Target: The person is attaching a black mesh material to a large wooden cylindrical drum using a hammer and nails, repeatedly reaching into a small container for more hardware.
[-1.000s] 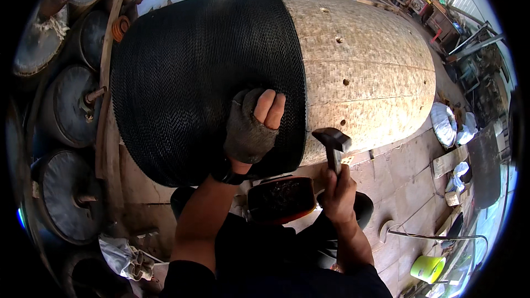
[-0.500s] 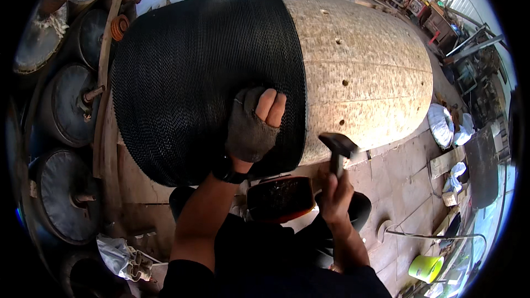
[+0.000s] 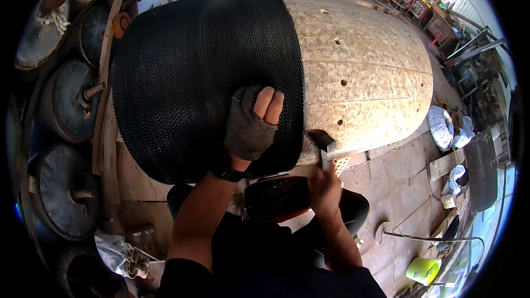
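Note:
A large lying drum has a black, finely toothed ribbed covering (image 3: 204,55) on its left part. Its right part is a bare, mottled tan surface (image 3: 370,60) with several small holes. My left hand (image 3: 251,124), in a dark fingerless glove, is curled closed against the black covering near its right edge. Whatever those fingers may hold is hidden. In my right hand (image 3: 326,190) is a hammer (image 3: 322,139), gripped by the handle. Its head is over the lower tan surface, close beside the black edge. An open box-like container (image 3: 276,196) with dark contents sits between my knees.
Round-ended dark rollers (image 3: 69,193) line the left side behind a long wooden plank (image 3: 105,77). On the tiled floor at right are a lamp-like stand with a round base (image 3: 381,232), a yellow-green bucket (image 3: 423,270) and a white bag (image 3: 440,127). Clutter fills the back right.
The hammer and my right hand have moved left, bringing the hammer head nearer the black edge. My left hand stays closed at nearly the same spot.

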`<state>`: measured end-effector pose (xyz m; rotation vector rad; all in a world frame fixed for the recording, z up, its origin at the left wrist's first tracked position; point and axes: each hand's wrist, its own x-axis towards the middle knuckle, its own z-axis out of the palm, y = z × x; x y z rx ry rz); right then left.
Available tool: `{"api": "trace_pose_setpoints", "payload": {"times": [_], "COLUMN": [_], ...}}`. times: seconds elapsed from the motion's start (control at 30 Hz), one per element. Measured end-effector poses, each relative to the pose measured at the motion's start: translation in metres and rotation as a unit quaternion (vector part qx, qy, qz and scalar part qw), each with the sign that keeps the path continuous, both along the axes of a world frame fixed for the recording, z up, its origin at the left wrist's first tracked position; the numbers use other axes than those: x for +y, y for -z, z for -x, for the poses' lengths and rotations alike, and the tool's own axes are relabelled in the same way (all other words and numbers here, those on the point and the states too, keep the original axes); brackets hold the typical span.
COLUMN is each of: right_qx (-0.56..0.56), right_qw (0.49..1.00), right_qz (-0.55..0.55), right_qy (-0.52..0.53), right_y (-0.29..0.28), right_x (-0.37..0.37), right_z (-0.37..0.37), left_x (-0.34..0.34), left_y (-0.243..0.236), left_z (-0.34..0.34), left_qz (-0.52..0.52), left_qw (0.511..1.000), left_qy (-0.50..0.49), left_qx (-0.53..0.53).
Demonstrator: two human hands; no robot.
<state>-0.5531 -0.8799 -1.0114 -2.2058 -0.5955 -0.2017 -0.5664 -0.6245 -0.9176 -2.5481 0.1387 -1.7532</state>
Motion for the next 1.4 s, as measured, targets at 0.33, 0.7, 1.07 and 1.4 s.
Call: {"api": "trace_pose_setpoints", "payload": {"times": [0.33,0.7,1.07,1.4], "right_qx": [-0.2,-0.088,-0.097,-0.182], "right_qw": [0.972,0.991,0.994,0.971], "right_qz": [-0.123,-0.1,-0.053,-0.152], "right_qy": [-0.018,0.012,-0.003,-0.027], "right_y": [-0.004,0.009,0.003,0.015], "right_x": [-0.004,-0.003,-0.006,-0.012], "right_z": [0.0,0.003,0.004,0.002], "left_x": [-0.002,0.0,0.001,0.0], "left_y": [0.006,0.006,0.006,0.01], "left_z": [-0.004,-0.004,-0.003,-0.003], "left_qz": [-0.008,0.008,0.005,0.01], "left_qw": [1.0,1.0,1.0,1.0], "left_qy": [-0.006,0.007,0.004,0.017], "left_qx": [-0.017,-0.006,-0.01,-0.022]}}
